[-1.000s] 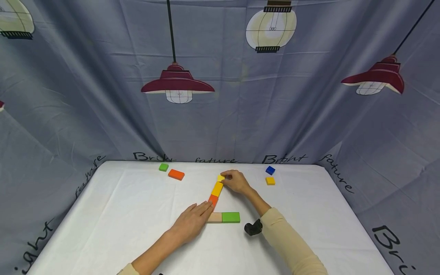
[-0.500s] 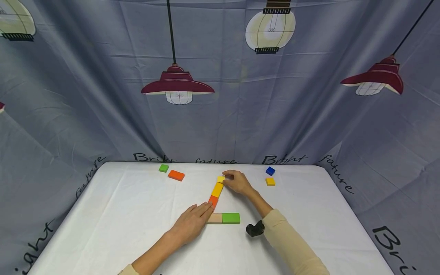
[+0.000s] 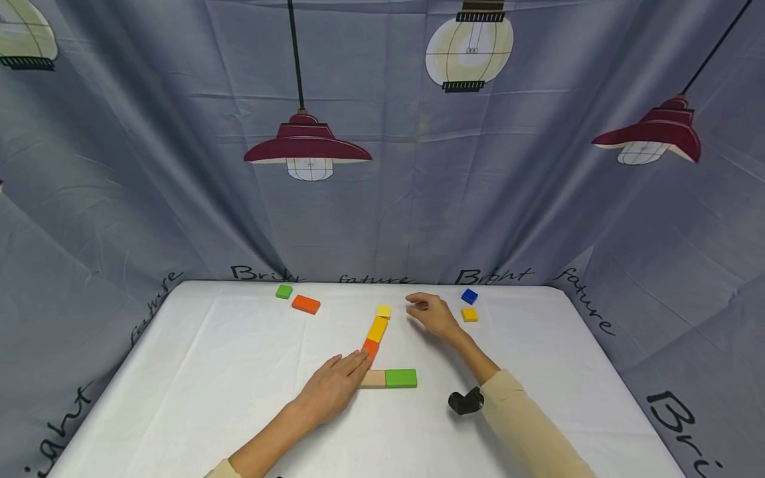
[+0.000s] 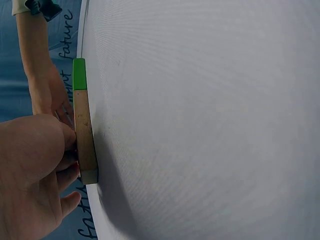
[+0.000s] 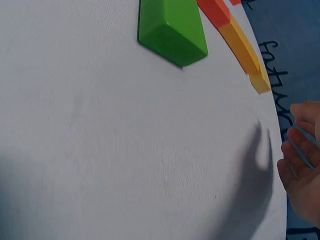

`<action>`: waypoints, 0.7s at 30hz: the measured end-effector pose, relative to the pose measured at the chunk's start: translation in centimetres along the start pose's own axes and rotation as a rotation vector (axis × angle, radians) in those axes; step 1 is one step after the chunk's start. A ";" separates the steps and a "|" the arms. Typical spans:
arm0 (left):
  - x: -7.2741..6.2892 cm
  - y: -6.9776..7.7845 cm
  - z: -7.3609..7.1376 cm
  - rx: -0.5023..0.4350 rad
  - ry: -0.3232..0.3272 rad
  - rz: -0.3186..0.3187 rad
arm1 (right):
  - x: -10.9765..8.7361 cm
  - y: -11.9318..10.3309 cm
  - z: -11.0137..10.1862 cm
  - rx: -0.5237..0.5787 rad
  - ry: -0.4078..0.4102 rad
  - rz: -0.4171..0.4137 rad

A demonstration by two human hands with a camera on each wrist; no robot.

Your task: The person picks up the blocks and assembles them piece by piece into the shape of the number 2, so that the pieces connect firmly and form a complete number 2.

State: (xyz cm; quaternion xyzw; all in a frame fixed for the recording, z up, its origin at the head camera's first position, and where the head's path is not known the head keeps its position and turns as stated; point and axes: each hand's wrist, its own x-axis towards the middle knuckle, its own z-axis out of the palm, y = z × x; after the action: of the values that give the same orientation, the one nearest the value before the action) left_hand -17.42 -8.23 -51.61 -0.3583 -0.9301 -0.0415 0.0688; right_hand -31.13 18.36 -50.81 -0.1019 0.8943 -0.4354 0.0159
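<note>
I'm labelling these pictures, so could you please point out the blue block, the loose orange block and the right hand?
Blue block (image 3: 469, 295), head view: middle of its upper face.
Loose orange block (image 3: 307, 303), head view: middle of its upper face.
Right hand (image 3: 437, 317), head view: back of the hand.

Across the head view's lower left, the white cloth-covered tabletop (image 3: 167, 385) gives free passage; at lower centre, the left hand (image 3: 333, 390) and a flat green rectangular block (image 3: 401, 378) stand in the way

A lamp-printed curtain (image 3: 394, 219) hangs behind the white table (image 3: 227, 372)
</note>
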 end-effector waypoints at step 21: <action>0.0 -0.1 0.2 0.003 0.006 0.011 | -3.7 4.9 -6.8 0.024 0.219 0.104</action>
State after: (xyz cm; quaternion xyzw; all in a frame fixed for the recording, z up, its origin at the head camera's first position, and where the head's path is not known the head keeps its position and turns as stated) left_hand -17.49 -8.27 -51.83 -0.3634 -0.9279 -0.0410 0.0723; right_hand -29.11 27.28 -50.65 -0.0069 0.8895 -0.4532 -0.0580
